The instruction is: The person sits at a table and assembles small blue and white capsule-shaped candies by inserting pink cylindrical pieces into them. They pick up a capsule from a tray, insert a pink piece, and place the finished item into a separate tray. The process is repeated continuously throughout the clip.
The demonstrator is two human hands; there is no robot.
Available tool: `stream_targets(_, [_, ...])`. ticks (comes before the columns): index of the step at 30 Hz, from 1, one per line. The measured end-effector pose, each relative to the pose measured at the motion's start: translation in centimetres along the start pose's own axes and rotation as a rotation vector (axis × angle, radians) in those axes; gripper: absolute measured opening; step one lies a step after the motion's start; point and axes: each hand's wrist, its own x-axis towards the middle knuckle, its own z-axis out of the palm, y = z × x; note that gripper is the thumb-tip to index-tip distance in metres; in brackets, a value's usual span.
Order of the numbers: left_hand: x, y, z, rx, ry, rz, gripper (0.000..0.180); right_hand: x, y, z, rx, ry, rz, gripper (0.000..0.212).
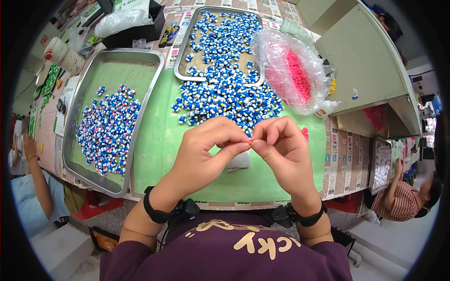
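Above the green mat (159, 154), my left hand (206, 147) and my right hand (286, 152) meet, thumb and forefinger of each closed in a pinch. Between the fingertips shows a tiny pink piece (251, 142), mostly covered, so its shape is unclear. A small white pad (240, 161) lies on the mat below my fingers. Just beyond them spreads a heap of small blue-and-white figures (225, 100), some with yellow bits. A few pink pieces (305, 133) lie right of my right hand.
A metal tray (158, 72) at left holds blue-and-white figures with pink bits. Another metal tray (178, 61) stands behind the heap, full of figures. To its right sits a clear bag (272, 51) of pink pieces beside a white bottle (328, 107) and cabinet (361, 61). People work at both sides.
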Motion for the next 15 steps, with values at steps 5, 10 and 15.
stream_targets(5, [0.0, -0.6, 0.2, 0.023, 0.007, -0.034, 0.007, 0.1, 0.8, 0.1, -0.037, 0.043, -0.020, 0.020])
stream_targets(10, [0.0, -1.2, -0.4, -0.063, 0.084, -0.166, 0.016, 0.5, 0.2, -0.8, -0.327, -0.012, -0.063, 0.022])
stream_targets(15, [-0.8, -1.9, -3.0, -0.186, 0.226, -0.242, 0.023, 0.1, 1.2, -2.1, -0.818, -0.347, -0.213, 0.020])
